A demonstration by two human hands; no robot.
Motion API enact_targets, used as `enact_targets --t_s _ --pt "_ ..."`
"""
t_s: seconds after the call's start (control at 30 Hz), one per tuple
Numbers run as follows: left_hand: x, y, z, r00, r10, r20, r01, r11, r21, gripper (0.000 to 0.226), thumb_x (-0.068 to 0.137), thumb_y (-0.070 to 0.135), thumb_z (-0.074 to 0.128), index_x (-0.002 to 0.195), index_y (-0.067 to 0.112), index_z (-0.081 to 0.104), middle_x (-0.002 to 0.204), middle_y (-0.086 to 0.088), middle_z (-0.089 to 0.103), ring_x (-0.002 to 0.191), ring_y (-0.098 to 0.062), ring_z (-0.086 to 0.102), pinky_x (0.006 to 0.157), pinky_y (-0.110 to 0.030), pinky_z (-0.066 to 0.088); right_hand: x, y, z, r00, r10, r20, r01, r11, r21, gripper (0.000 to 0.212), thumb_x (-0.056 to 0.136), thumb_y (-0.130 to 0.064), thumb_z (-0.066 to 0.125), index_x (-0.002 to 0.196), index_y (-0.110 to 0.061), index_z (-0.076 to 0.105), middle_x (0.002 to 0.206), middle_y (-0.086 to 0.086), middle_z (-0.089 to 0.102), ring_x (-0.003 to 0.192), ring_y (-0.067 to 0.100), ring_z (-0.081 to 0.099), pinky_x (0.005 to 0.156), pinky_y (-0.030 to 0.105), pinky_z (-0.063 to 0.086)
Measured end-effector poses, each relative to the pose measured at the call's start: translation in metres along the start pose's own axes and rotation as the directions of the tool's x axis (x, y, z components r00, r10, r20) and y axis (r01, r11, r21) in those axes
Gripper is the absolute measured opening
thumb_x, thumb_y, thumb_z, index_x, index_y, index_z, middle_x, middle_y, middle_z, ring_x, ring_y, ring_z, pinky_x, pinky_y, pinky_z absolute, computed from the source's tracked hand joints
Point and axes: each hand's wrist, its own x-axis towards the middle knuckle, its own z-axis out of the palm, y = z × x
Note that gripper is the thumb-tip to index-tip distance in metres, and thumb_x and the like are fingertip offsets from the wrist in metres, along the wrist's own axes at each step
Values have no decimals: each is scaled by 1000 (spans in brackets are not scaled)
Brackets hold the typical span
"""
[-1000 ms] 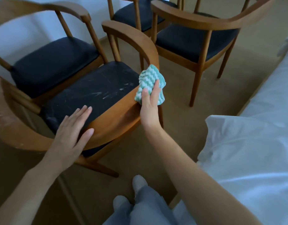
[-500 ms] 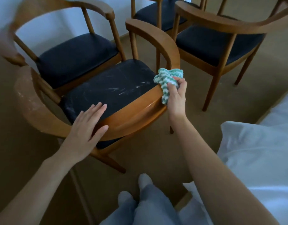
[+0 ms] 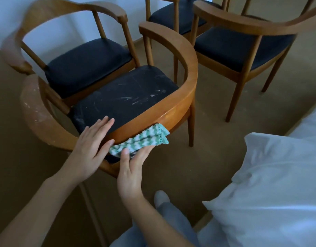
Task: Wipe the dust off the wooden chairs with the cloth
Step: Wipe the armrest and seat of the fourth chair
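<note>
The nearest wooden chair has a curved backrest rail facing me and a scuffed black seat. The green-and-white cloth lies flat against the underside of that rail. My right hand presses the cloth up against the rail with straight fingers and the thumb beside it. My left hand rests flat with straight fingers on top of the rail, just left of the cloth. The left end of the rail looks pale and dusty.
Three more wooden chairs stand behind: one at the left by the wall, one at the right, one at the back. White bedding fills the lower right. My legs are below. The floor is tan.
My right hand has brought the cloth down from the right end of the rail to its lower edge near my left hand. The view has shifted, so the chair sits further right.
</note>
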Motion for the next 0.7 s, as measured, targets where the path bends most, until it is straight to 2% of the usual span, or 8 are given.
enact_targets --t_s 0.13,0.23,0.27,0.37,0.4,0.5,0.6,0.7 --pt "-8 -1 -8 999 -51 -12 50 999 -10 61 85 57 22 140 32 22 147 12 20 140 -7 12 115 -34 7 16 -4 -17 998 53 -39 -51 998 46 76 92 -51 29 139 -37 -29 149 -22 -33 135 -13 -20 101 -2 3" --pt "-11 0 -10 996 -94 -2 94 995 -23 60 84 60 18 139 36 19 150 11 20 142 -7 12 116 -35 7 50 -18 -52 984 64 -164 -65 998 0 71 93 -52 21 147 -27 -19 155 -14 -19 135 -9 -8 101 -1 5" --pt "-12 -1 -10 994 -107 6 107 994 -20 60 84 61 17 139 37 19 152 9 20 142 -8 12 117 -36 7 65 -25 -63 976 72 -204 -74 997 -4 66 97 -49 19 148 -25 -15 156 -13 -14 136 -7 -6 107 3 3" --pt "-11 -2 -12 990 -142 22 142 990 -2 66 81 65 14 140 35 18 154 4 20 144 -12 12 118 -40 8 94 -37 -78 955 123 -269 -114 992 48 64 97 -53 15 150 -27 -9 159 -10 -5 145 7 0 120 35 4" --pt "-11 -2 -13 989 -148 24 148 989 4 67 81 65 13 140 35 18 155 3 20 144 -13 13 118 -41 8 93 -38 -75 954 135 -269 -127 991 49 66 95 -56 15 150 -28 -11 159 -11 -5 145 9 1 120 35 4" --pt "-14 -2 -15 988 -153 10 153 988 -3 67 82 64 15 141 34 19 155 3 20 141 -8 11 118 -42 9 63 -29 -48 961 150 -232 -140 988 59 74 92 -57 19 147 -28 -21 156 -14 -14 143 4 1 109 20 7" --pt "-22 -5 -15 981 -189 -40 188 982 -27 61 89 52 25 145 27 24 155 1 22 141 -8 11 118 -46 12 27 -20 -10 964 196 -181 -183 979 85 83 89 -62 22 143 -27 -29 155 -12 -22 143 3 -4 112 21 9" --pt "-36 -10 -14 978 -195 -78 196 981 1 59 89 42 29 145 23 26 156 -2 20 143 -12 7 117 -48 12 6 -27 24 928 346 -134 -333 936 109 77 95 -52 22 142 -23 -31 154 -8 -27 145 9 -7 107 16 6"
